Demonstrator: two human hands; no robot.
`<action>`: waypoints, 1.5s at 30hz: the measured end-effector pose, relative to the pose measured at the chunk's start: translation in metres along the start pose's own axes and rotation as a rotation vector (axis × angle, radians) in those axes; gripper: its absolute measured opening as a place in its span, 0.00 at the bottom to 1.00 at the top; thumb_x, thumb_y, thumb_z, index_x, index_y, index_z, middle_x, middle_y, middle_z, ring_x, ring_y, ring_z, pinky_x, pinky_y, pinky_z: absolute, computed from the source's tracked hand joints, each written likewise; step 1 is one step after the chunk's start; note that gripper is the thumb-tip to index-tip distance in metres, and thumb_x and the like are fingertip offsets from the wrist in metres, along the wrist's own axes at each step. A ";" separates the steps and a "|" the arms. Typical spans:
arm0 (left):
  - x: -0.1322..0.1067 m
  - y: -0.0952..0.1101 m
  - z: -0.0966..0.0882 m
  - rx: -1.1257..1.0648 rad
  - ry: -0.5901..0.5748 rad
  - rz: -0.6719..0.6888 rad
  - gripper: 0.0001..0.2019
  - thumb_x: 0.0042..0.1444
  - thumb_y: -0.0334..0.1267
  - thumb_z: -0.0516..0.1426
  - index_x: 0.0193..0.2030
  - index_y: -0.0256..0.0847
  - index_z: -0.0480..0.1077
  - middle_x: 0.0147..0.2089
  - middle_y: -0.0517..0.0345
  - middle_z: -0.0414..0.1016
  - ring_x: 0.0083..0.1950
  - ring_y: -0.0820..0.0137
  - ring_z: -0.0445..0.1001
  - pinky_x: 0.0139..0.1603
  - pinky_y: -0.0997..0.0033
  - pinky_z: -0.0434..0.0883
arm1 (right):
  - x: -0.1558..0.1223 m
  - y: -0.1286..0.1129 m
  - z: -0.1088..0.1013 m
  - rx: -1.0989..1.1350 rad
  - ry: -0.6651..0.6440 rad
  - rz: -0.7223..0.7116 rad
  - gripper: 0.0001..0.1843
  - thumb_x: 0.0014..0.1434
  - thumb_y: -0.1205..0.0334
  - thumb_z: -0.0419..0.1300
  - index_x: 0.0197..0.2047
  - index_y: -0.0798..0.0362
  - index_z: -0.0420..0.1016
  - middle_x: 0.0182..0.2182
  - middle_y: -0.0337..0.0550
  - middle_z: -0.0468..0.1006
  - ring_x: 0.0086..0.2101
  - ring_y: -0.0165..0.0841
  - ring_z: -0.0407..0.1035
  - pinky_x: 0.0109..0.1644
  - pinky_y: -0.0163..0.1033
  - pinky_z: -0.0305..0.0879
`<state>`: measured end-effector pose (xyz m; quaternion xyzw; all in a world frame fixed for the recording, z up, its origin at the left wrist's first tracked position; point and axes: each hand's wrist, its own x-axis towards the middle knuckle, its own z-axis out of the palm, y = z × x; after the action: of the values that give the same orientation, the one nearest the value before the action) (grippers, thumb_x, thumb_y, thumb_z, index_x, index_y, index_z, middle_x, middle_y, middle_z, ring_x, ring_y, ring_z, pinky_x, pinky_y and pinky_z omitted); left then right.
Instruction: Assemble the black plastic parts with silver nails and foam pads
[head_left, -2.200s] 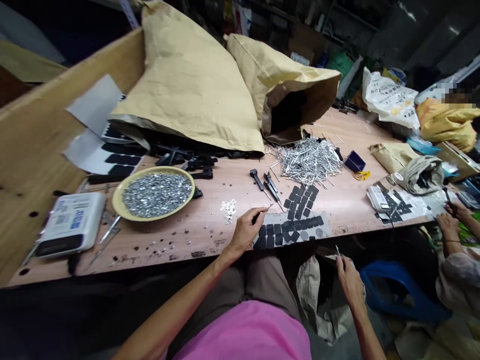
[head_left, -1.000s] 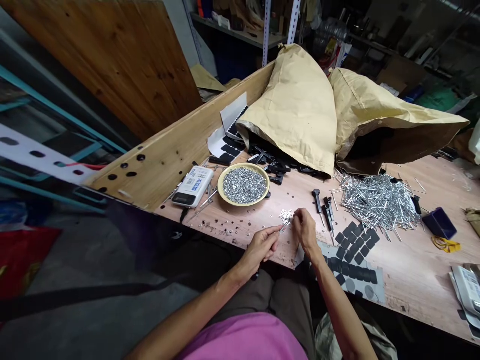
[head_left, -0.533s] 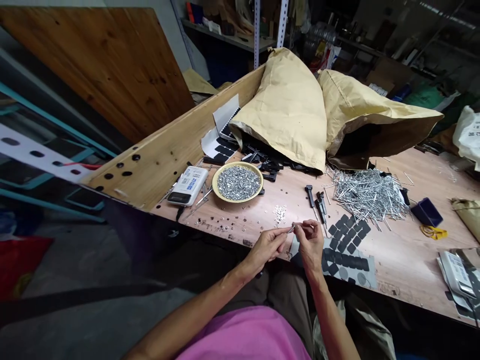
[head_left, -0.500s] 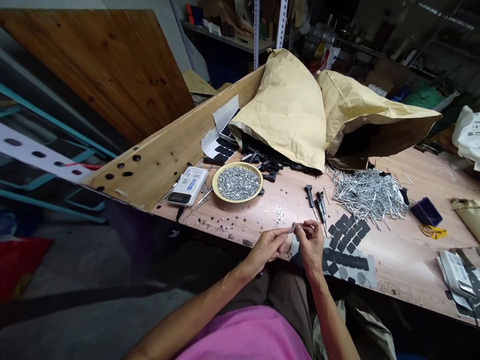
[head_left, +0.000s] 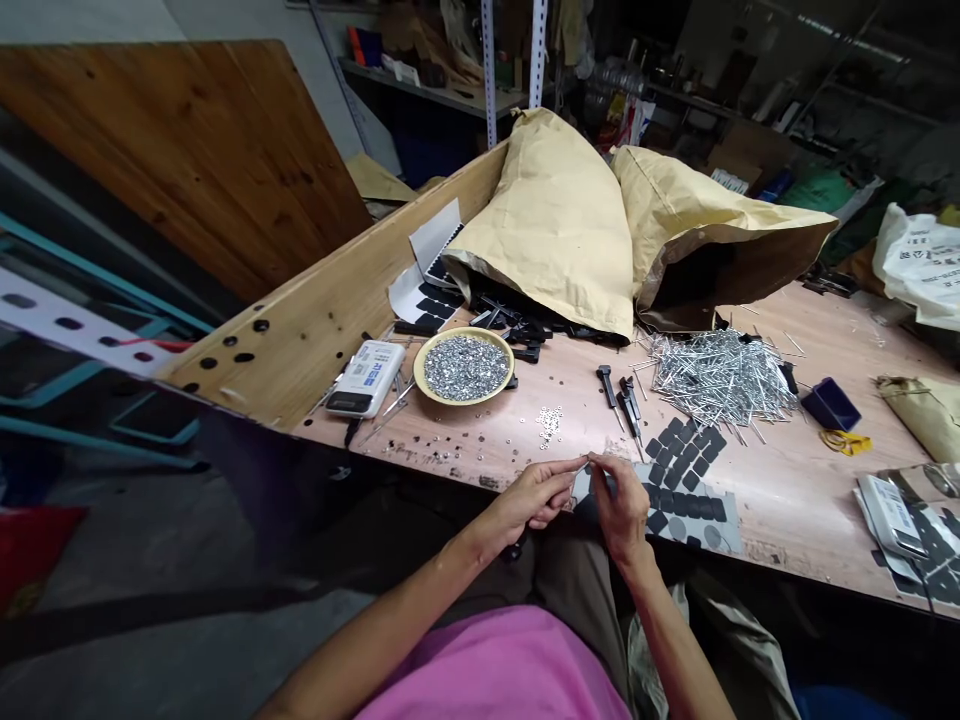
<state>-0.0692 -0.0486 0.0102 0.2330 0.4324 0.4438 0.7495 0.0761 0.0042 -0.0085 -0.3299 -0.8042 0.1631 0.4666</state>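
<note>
My left hand is closed around a thin metal rod, mostly hidden by the fingers, at the table's front edge. A black end piece shows below that hand; whether it belongs to the rod I cannot tell. My right hand is pinched at the left fingertips, and what it grips is too small to make out. Beneath the right hand lies a grey backing sheet with black pads. Small metal washers lie loose beyond the hands, left of black plastic parts with metal rods.
A yellow bowl of small metal pieces stands beside a white digital scale. Behind are two large paper sacks. A heap of metal pins, a dark blue box and another scale are at right.
The right fingers have closed in to a pinch at the left fingertips, and the rod seen between the hands is now mostly hidden. The view has shifted slightly.
</note>
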 end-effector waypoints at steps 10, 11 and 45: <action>-0.004 0.004 -0.011 0.103 -0.152 -0.021 0.30 0.50 0.46 0.58 0.59 0.34 0.63 0.17 0.73 0.54 0.13 0.85 0.43 0.15 0.79 0.39 | 0.017 0.001 -0.027 0.375 -0.334 0.421 0.08 0.54 0.56 0.62 0.32 0.49 0.80 0.28 0.42 0.78 0.30 0.32 0.72 0.34 0.36 0.69; -0.004 0.004 -0.011 0.103 -0.157 -0.023 0.30 0.50 0.46 0.58 0.58 0.34 0.63 0.17 0.73 0.54 0.13 0.85 0.43 0.15 0.79 0.39 | 0.018 0.001 -0.029 0.402 -0.357 0.454 0.08 0.53 0.55 0.62 0.32 0.49 0.80 0.28 0.42 0.78 0.30 0.32 0.72 0.34 0.36 0.69; -0.003 -0.004 0.002 0.308 -0.078 0.133 0.29 0.54 0.50 0.54 0.59 0.36 0.64 0.19 0.71 0.49 0.19 0.82 0.45 0.18 0.79 0.44 | -0.010 -0.014 -0.022 0.152 -0.031 0.467 0.04 0.54 0.60 0.59 0.34 0.49 0.68 0.29 0.40 0.77 0.31 0.32 0.73 0.38 0.38 0.71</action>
<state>-0.0665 -0.0535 0.0097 0.3903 0.4495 0.4115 0.6901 0.0927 -0.0142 0.0042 -0.4684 -0.6986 0.3319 0.4271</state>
